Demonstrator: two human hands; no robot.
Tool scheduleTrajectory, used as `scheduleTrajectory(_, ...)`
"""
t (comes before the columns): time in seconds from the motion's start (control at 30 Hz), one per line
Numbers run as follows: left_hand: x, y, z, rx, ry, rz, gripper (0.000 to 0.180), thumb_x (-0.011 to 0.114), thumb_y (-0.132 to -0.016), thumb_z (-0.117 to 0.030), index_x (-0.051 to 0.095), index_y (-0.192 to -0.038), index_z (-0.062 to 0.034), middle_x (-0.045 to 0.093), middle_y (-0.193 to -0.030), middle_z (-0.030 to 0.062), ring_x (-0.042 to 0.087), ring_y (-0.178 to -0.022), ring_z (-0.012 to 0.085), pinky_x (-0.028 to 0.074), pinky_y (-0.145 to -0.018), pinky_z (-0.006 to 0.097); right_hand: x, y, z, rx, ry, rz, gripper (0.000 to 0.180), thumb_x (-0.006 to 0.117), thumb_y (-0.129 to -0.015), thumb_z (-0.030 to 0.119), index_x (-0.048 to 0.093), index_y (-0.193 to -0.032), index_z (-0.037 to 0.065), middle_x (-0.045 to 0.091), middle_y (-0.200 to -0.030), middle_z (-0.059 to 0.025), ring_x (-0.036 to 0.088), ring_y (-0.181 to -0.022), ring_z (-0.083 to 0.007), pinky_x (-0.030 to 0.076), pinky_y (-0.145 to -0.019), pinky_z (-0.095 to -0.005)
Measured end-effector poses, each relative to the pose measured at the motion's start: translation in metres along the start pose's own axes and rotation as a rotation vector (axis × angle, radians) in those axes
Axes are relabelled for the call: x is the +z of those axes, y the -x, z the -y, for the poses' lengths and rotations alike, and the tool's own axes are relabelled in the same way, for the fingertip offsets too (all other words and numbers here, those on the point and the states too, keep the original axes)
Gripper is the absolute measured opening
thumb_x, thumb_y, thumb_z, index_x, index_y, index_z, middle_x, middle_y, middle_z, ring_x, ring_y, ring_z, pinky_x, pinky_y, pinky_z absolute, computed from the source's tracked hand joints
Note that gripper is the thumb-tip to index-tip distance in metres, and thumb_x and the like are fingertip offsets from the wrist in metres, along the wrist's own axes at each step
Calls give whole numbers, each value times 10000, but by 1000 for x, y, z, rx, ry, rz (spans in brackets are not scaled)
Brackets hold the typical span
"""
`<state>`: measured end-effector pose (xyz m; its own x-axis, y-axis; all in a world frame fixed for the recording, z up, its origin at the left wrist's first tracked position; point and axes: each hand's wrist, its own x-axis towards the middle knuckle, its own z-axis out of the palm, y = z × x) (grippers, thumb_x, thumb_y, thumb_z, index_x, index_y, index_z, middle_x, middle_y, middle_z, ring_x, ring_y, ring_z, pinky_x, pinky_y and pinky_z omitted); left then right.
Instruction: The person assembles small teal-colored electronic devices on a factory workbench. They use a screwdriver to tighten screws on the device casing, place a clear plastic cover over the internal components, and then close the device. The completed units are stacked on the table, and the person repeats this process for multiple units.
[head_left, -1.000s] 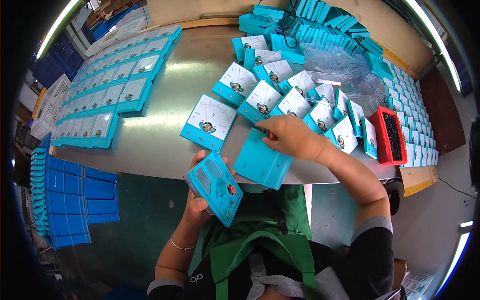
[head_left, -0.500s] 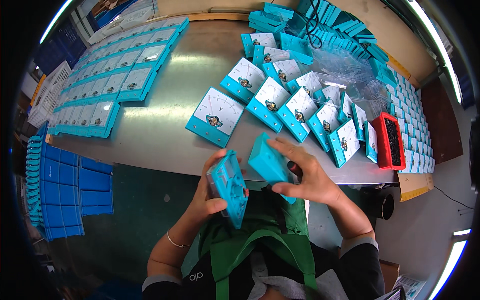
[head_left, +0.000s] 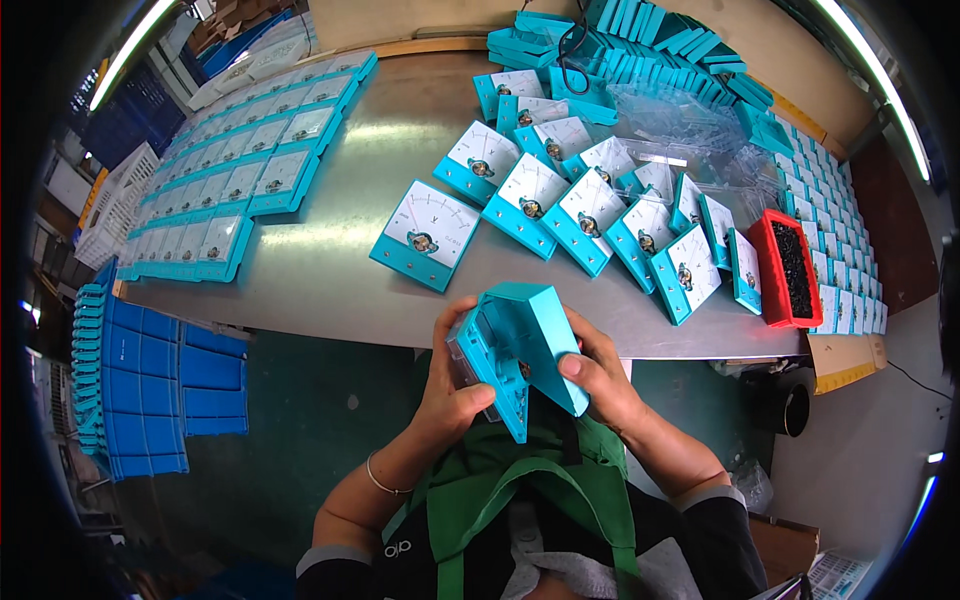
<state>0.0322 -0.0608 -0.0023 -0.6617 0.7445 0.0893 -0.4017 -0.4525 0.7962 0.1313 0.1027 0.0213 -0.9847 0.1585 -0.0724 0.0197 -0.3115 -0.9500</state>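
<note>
My left hand (head_left: 450, 390) grips a turquoise panel meter (head_left: 497, 378) from its left side. The meter stands tilted on edge above my lap, its clear front facing left and its open back facing right. In my right hand (head_left: 603, 378) is a turquoise box-shaped back cover (head_left: 548, 345), thumb on its near face. Cover and meter meet at the far end and gape apart at the near end, like a wedge. What else my right palm may hold is hidden. Closest on the table is an uncovered meter (head_left: 428, 225) with a white dial.
Several open-faced meters (head_left: 530, 200) lean together beyond my hands. A red bin (head_left: 770, 265) of small black parts stands at their right. Clear covers (head_left: 665, 125) and turquoise shells (head_left: 640, 65) are heaped behind. Rows of meters (head_left: 225, 180) fill the left; blue crates (head_left: 150, 370) stand below.
My right hand has brought the back cover left against the open back of the meter; before, they were apart. The cover has turned more upright. The whole view has shifted slightly.
</note>
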Motion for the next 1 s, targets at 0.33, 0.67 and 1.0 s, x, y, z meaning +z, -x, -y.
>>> scheduleTrajectory(0.33,0,3,-10,-78,-224,30,988,806,-667,-271,189,-1425,-126,337,-1353,126,403,-1247,258,368,-1032,412,-2,8,3,18,247,142,840,740,-783,234,284,-1457,29,356,-1454,-190,364,-1329,-267,312,-1063,-349)
scheduleTrajectory(0.67,-27,0,-28,132,-553,132,1013,830,-638,-225,183,-1410,-112,344,-1323,161,403,-1207,264,370,-999,417,12,-17,2,-184,449,284,893,781,-759,193,256,-1470,66,261,-1508,-202,459,-1256,-266,453,-893,-321)
scheduleTrajectory(1.0,-24,-19,-27,837,-1436,59,980,798,-698,-406,206,-1423,-114,189,-1424,358,302,-1289,508,303,-1018,567,28,-27,21,-391,730,-55,609,710,-805,268,486,-1266,-60,637,-877,-200,631,-606,-251,513,-593,-332)
